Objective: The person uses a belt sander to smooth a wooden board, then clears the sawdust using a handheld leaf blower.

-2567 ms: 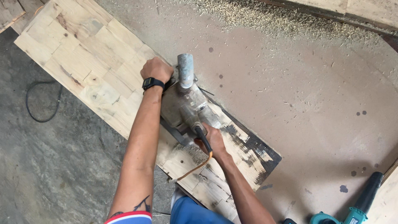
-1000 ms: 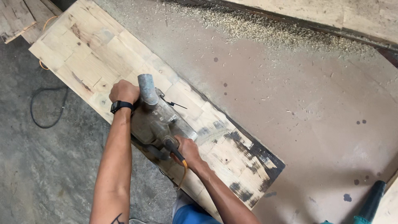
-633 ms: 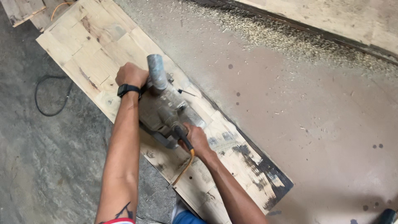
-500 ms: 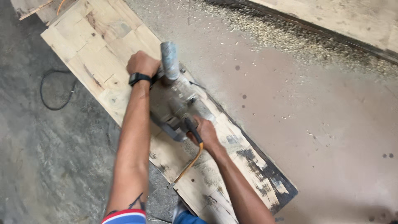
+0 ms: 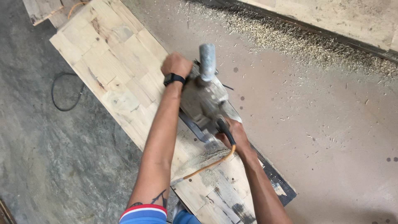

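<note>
Broad dusty worktable [image 5: 331, 124], brown sheet across it, a drift of pale wood shavings [image 5: 298, 39] banked against a second board along the far edge. Grey concrete floor [image 5: 49, 166] to the left, a loop of black cable [image 5: 62, 93] lying on it.

Long glued-up wooden panel [image 5: 112, 62] laid diagonally over the table's left edge. Far stretch of the panel bare, clean and pale; near end blotched with patches of black coating [image 5: 273, 186] along the right-hand edge and corner. By that look, most of the length stripped, the near part left to clear.

Grey electric planer [image 5: 203, 97] flat on the panel about midway along, round chute pointing away, orange power cord [image 5: 211, 164] trailing back over a small heap of chips.

Left hand [image 5: 176, 64], black watch at the wrist, fingers curled tight over the front knob. Right hand [image 5: 234, 132] wrapped about the rear handle, fingers closed round it, trigger finger hidden from view.
</note>
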